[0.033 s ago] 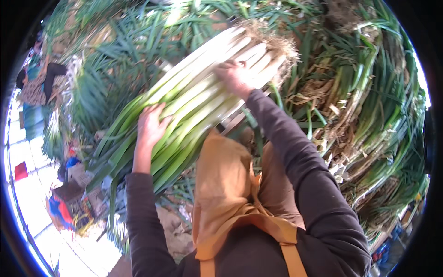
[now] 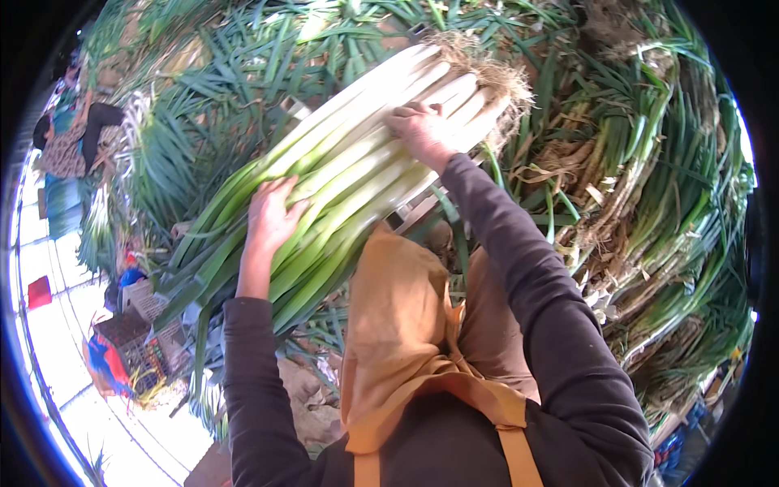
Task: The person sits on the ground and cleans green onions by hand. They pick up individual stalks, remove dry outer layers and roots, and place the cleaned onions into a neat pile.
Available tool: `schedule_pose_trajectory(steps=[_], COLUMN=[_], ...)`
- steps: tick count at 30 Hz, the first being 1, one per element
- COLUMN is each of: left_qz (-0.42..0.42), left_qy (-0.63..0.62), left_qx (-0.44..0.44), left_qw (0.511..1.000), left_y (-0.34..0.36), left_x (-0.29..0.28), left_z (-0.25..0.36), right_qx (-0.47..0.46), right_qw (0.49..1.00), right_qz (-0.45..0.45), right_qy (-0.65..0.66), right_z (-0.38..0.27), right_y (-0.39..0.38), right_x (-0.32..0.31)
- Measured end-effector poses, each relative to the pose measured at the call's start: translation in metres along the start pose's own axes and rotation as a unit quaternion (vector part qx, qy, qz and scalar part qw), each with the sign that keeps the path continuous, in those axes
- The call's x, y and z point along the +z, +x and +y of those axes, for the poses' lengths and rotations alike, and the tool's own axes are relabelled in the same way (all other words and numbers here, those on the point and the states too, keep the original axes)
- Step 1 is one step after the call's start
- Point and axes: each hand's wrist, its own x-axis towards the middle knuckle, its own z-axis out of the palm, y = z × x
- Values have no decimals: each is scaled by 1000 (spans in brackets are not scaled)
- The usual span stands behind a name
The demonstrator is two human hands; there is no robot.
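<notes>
Through a wide fisheye, I look steeply down from the person's head: the apron (image 2: pixel 398 300) sits close at six o'clock, the leeks (image 2: pixel 357 170) lie beyond at eleven, and dark sleeves (image 2: pixel 250 365) enter from five and seven.

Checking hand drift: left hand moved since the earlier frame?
No, not visibly: the left hand keeps its place against the pale block beyond the leeks; only the whole view shifts slightly.

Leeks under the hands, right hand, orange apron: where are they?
Leeks (image 2: pixel 349 169): head view, stalks mid-bundle.
Right hand (image 2: pixel 425 136): head view, back of the hand.
Orange apron (image 2: pixel 398 296): head view, cloth over the left leg.
</notes>
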Motion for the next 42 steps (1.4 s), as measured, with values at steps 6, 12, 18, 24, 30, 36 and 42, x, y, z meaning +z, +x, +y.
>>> schedule_pose_trajectory(steps=[6,12,18,24,30,36,42], left_qz=[-14,-86,-56,-85,-105,-124,-76], left_qy=[38,115,112,126,112,145,171], left_qx=[-19,-119,-60,4,15,-10,54], left_qw=[999,982,990,988,988,982,981], left_y=[-15,-42,-48,-28,-19,-5,15], left_x=[-13,-59,-61,-41,-51,-73,-107], left_z=[1,-12,-8,-19,-29,-21,-16], right_qx=[36,12,14,-112,-124,-162,-168], right_qw=[999,993,990,980,990,984,973], right_qz=[3,109,135,137,-10,-43,24], right_qy=[-12,40,42,85,60,68,158], right_z=[0,10,5,-50,-102,-108,-104], right_y=[-3,-3,-5,-10,-15,-9,-11], right_x=[9,30,27,5,17,41,48])
